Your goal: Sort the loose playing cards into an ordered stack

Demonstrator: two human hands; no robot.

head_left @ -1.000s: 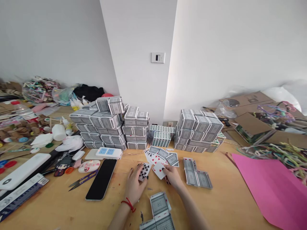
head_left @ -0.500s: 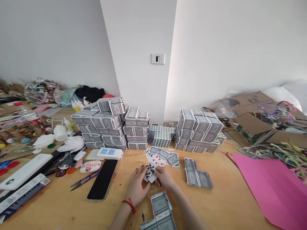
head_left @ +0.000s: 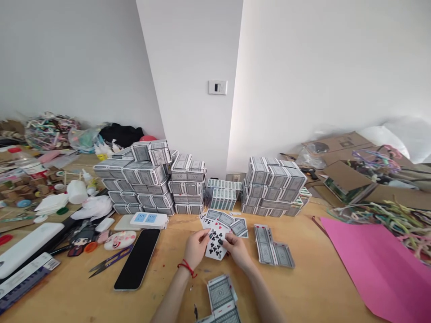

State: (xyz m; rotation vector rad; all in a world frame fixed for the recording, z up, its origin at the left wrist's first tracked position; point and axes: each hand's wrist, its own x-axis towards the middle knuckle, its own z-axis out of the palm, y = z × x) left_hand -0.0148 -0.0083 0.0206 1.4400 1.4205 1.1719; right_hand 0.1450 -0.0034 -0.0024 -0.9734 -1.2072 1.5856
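Note:
A ten of clubs playing card [head_left: 216, 246] is held face up between my two hands. My left hand [head_left: 197, 249] pinches its upper left edge, and a red string bracelet circles that wrist. On the card's right side, my right hand [head_left: 236, 250] grips it with the thumb on top; its other fingers are partly hidden. Just beyond lie loose playing cards [head_left: 225, 218], some face up, some face down. An L-shaped piece made of folded cards [head_left: 220, 291] sits near my forearms. A similar folded-card piece [head_left: 273, 247] rests to the right.
Stacked card blocks [head_left: 136, 179] stand at the back left, more card blocks [head_left: 274, 184] at the back right. Card packs [head_left: 224, 197] lie between. A phone [head_left: 138, 260], scissors [head_left: 111, 261] and a power strip [head_left: 150, 220] are on the left, pink paper [head_left: 373, 264] on the right.
My left hand has gone from lying spread beside the cards to pinching the ten of clubs at its edge. The card is now upright to my view between both hands. The view has shifted slightly.

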